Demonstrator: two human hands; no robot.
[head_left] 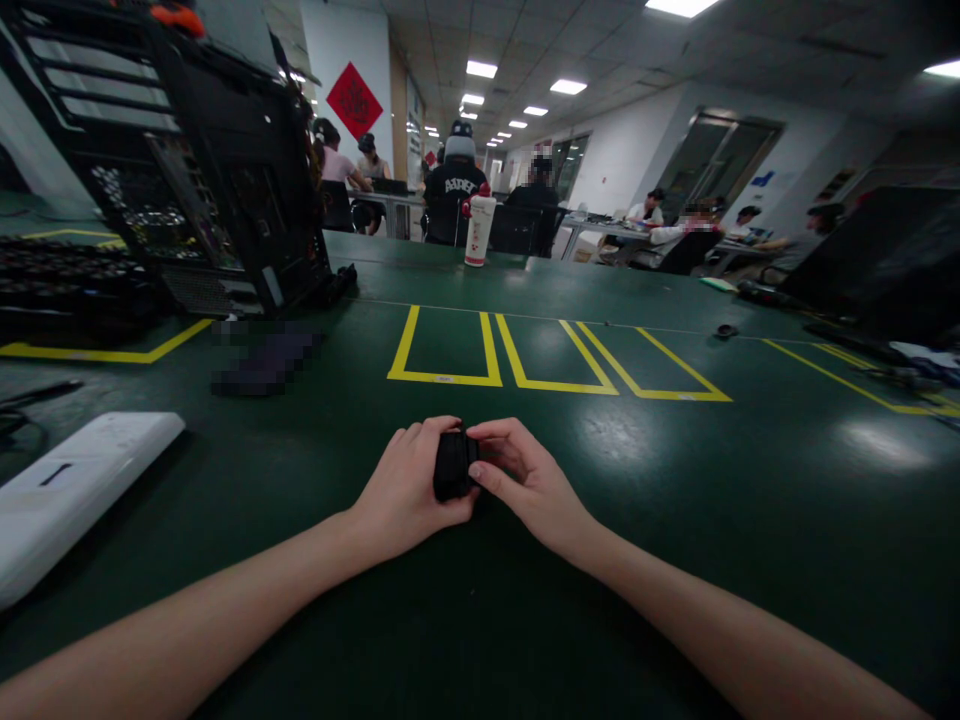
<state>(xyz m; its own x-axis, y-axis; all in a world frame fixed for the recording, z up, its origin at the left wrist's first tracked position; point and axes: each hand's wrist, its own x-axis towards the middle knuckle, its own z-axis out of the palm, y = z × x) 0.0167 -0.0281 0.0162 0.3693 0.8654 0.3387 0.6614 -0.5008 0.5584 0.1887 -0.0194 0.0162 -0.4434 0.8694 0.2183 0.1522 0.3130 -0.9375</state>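
Seems partway through two-handed handling: already taken up a small, blocky black object (453, 465), not yet released from either hand or laid aside. Shows no sure sign of a part added or removed, so impossible to judge the amount of handling left, with the dark surface hiding nearly all detail. Lies just in front of the leftmost U-shaped outline of flat yellow tape (405, 343) on the smooth, dark green table (637, 540), on the outline's near side. Sits deep in the left hand (409, 485), wrapped snugly by fingers over the far edge and by the thumb along the near lower edge. Meets the right hand (536, 490) only at the right end, held narrowly between thumb and bent fingertips, with the palm well apart from the object. Impossible to tell resting from hovering, for lack of a view of the underside. Also visible: beyond the same outline, a tall white bottle with a red top (478, 230); beyond and to the left of it, an open-framed black computer case (247, 190); nearer and well to the left of it, a long, flat white box (112, 460).
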